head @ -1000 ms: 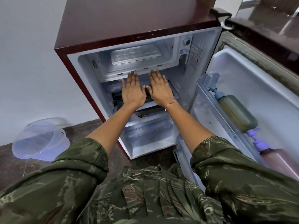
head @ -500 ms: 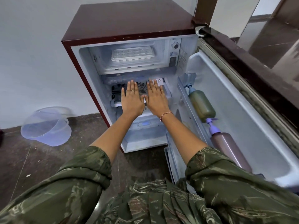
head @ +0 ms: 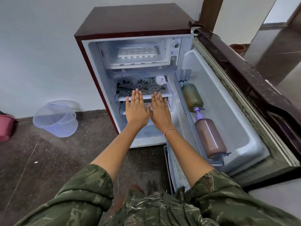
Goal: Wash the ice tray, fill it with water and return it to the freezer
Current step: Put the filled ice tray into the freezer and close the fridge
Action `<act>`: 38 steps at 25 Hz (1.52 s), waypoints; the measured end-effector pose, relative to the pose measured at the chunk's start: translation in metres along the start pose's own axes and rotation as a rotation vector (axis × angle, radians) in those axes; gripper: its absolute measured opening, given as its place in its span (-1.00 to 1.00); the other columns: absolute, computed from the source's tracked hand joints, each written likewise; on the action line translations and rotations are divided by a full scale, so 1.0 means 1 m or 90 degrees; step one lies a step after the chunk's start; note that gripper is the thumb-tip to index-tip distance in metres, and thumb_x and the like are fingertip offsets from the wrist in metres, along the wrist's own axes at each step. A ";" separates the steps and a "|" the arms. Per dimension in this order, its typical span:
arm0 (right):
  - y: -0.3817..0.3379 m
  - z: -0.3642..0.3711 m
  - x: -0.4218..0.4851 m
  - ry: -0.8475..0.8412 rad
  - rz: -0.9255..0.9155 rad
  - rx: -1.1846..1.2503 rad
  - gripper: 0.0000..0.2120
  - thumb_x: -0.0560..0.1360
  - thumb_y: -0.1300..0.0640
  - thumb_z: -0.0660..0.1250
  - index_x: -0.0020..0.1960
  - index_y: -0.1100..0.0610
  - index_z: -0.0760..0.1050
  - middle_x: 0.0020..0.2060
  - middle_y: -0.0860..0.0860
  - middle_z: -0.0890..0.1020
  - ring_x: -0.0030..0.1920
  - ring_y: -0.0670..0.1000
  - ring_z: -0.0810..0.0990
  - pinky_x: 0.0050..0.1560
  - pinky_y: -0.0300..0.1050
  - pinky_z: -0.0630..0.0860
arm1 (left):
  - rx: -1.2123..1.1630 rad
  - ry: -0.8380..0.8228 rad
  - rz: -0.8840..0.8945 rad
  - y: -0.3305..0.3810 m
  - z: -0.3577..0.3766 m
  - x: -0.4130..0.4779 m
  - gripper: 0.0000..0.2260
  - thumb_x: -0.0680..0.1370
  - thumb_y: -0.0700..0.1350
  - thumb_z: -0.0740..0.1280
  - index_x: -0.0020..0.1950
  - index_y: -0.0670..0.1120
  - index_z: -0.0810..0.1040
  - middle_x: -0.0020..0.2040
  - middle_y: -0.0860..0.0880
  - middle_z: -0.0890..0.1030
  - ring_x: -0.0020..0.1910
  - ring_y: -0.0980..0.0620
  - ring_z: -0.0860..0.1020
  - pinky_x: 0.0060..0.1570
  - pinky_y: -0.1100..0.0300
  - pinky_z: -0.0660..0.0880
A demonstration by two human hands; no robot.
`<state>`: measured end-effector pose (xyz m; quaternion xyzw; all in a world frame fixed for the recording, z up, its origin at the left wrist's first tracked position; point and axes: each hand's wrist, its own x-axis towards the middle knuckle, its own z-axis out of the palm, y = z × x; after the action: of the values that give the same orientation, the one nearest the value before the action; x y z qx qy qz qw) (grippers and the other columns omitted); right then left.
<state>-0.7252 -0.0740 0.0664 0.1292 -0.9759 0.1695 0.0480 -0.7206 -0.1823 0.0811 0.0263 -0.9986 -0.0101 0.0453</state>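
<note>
A white ice tray [head: 137, 52] lies inside the freezer compartment [head: 162, 61] at the top of a small maroon fridge [head: 135, 18] whose door [head: 228, 101] stands wide open to the right. My left hand [head: 136, 110] and my right hand [head: 160, 110] are stretched out side by side, palms down, fingers straight, in front of the fridge's lower shelves. Neither holds anything. Both hang well below the ice tray and in front of the shelf with a floral pattern [head: 143, 86].
Two pump bottles, one greenish [head: 192, 97] and one brownish [head: 211, 137], stand in the door rack. A small white funnel [head: 160, 80] sits on the patterned shelf. A clear plastic bucket [head: 56, 119] and a pink tub [head: 5, 128] rest on the dark floor to the left.
My hands have drawn back and down from the freezer opening, staying flat and empty. The view has pulled away from the fridge, showing more floor and door.
</note>
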 end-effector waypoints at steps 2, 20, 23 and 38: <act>-0.002 -0.006 -0.014 0.000 -0.003 0.005 -0.42 0.64 0.01 0.04 0.53 0.24 -0.08 0.54 0.12 -0.03 0.54 0.07 -0.14 0.52 0.02 -0.17 | -0.009 0.006 -0.004 -0.002 -0.003 -0.014 -0.40 0.63 0.13 -0.11 0.54 -0.19 -0.19 0.57 -0.11 -0.17 0.54 -0.03 -0.19 0.51 -0.05 -0.16; -0.023 -0.109 -0.189 0.194 -0.005 -0.002 -0.43 0.61 0.19 0.13 0.53 0.21 -0.05 0.54 0.09 0.01 0.54 0.04 -0.04 0.51 0.00 -0.14 | -0.215 0.090 0.059 0.057 -0.073 -0.179 -0.42 0.64 0.11 -0.06 0.55 -0.17 -0.11 0.57 -0.10 -0.10 0.55 -0.01 -0.15 0.50 -0.04 -0.18; -0.019 -0.136 -0.209 0.233 -0.030 -0.030 -0.41 0.60 0.21 0.15 0.53 0.22 -0.05 0.54 0.11 0.03 0.54 0.05 -0.03 0.49 -0.04 -0.21 | -0.257 0.122 0.077 0.071 -0.093 -0.194 -0.42 0.64 0.11 -0.05 0.55 -0.18 -0.09 0.57 -0.11 -0.08 0.55 -0.01 -0.13 0.50 -0.02 -0.17; 0.064 -0.249 -0.256 0.325 0.032 -0.114 -0.57 0.60 0.20 0.12 0.45 0.24 0.25 0.44 0.14 0.33 0.48 0.08 0.23 0.51 0.00 0.04 | -0.604 0.030 0.304 0.199 -0.181 -0.209 -0.54 0.66 -0.07 0.05 0.53 -0.18 0.10 0.56 -0.13 0.07 0.55 -0.01 -0.03 0.49 0.10 -0.07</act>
<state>-0.4839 0.1303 0.2446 0.0530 -0.9462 0.1106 0.2994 -0.5065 0.0244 0.2471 -0.2249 -0.8610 -0.4499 0.0755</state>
